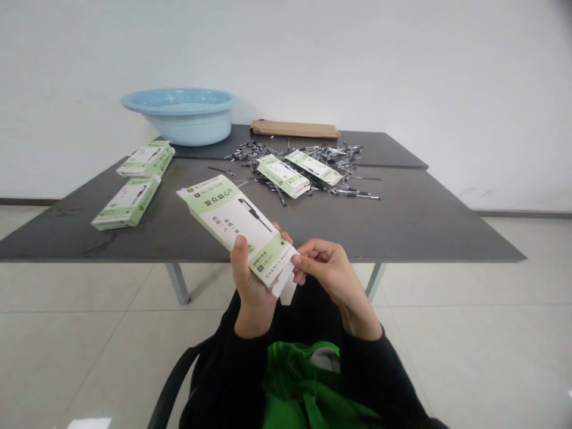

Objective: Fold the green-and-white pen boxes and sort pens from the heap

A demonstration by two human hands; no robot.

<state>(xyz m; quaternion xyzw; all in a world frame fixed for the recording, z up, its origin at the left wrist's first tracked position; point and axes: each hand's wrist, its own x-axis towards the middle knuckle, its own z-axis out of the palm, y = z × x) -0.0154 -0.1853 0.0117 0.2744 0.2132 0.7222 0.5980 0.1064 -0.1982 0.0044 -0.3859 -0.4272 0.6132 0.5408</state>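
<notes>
A flat green and white pen box [236, 223] with a black pen printed on it is tilted in front of me, above the table's near edge. My left hand [257, 286] is closed around its lower part, thumb on the printed face and fingers behind. At the box's near end, white flaps stand open, and my right hand [328, 268] pinches the corner there between thumb and fingers. The inside of the box is hidden from me. Beyond it lies a heap of black and clear pens [330, 156], with two similar boxes [283, 174] on top.
Two more green and white boxes [127, 201] lie at the table's left, one partly resting on the other. Behind them stands a light blue basin [187, 116]. A long brown cardboard piece [295, 128] lies at the back of the dark table [402, 226], near the wall.
</notes>
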